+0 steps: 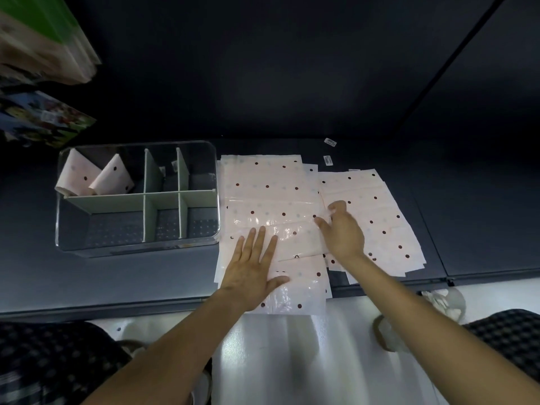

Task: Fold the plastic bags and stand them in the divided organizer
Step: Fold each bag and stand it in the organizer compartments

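Dark shelf [117, 282] carries everything. Landmark: the clear divided organizer [137, 197], six compartments. Right of it, touching or nearly so, lies a flat stack of pink dotted plastic bags [263, 182]; a second fanned stack [377, 211] sits further right of that. Inside the organizer, far-left compartment, two folded bags [96, 176] stand leaning on each other; the other five compartments look bare, though the clear walls reflect dots so I can't be sure. Top bag [295, 238] on the near stack is mid-fold, a band of it doubled over, long axis running left-right, parallel to the organizer's front wall. Left hand [254, 267] is flat on it, fingers spread, pressing the fold's end nearest the organizer. Right hand [342, 229] is at the far end, fingers curled at the bag's edge, probably pinching it. Key relation: organizer is left of both hands, left hand nearer, so it would likely carry the finished fold over.
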Motion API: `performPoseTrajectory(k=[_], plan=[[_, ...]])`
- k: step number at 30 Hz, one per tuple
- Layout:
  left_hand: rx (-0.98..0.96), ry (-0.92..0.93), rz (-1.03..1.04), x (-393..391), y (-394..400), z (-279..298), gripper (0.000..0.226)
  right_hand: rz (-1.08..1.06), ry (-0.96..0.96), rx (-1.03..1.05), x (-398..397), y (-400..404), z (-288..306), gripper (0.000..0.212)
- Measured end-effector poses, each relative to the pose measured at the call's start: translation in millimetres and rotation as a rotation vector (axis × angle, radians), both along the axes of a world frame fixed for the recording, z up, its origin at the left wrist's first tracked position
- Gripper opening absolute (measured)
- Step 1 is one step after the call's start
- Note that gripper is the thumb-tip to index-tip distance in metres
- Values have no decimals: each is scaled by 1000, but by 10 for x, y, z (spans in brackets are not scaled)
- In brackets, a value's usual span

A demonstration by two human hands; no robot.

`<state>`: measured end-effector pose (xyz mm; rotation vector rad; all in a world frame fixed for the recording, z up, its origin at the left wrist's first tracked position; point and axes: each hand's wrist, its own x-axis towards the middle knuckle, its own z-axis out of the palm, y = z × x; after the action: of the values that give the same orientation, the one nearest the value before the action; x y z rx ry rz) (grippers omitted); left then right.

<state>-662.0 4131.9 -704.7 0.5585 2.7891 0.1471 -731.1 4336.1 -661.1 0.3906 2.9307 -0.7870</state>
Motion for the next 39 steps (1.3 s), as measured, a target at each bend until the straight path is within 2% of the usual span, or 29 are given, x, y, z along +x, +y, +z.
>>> performPoseTrajectory(k=[2, 3, 4, 6, 9, 14, 16, 19, 23, 26, 28, 31, 34, 37, 39], plan=[[-5, 3, 1, -3, 5, -11, 87, 96, 307, 73, 162, -123, 31, 36], [-12, 8, -3, -4, 7, -13, 86, 177, 358, 21, 226, -199, 46, 36], [-21, 13, -7, -5, 11, -13, 86, 270, 331, -67, 289, -284, 65, 38], [-36, 13, -9, -6, 21, -9, 85, 471, 158, -247, 429, -458, 55, 45], [-50, -4, -17, -8, 25, -6, 86, 665, -1, -281, 580, -537, -84, 51], [-42, 13, -17, -6, 6, 4, 83, 422, -57, -236, 538, -131, -187, 57], [-43, 8, -30, -5, 7, 12, 79, 401, -63, -202, 510, 52, -169, 60], [-56, 0, -42, -6, 9, 36, 79, 547, -68, -41, 464, 294, -120, 63], [-44, -44, -15, -27, 50, 144, 72, 799, -5, 294, 359, 476, -57, 49], [0, -55, 60, -30, 97, 236, 61, 921, 209, 475, 285, 471, 35, 50], [2, -3, 85, -20, 122, 296, 56, 969, 349, 538, 286, 435, 121, 36], [26, 96, 60, 39, 169, 372, 56, 1059, 518, 550, 381, 344, 236, 18], [65, 106, 33, 168, 174, 346, 59, 1159, 629, 479, 617, 172, 317, 13], [79, 115, -22, 328, 130, 358, 63, 1201, 602, 325, 885, -44, 311, 3], [120, 179, -36, 392, 84, 356, 64, 1187, 497, 236, 987, -96, 263, 20]])
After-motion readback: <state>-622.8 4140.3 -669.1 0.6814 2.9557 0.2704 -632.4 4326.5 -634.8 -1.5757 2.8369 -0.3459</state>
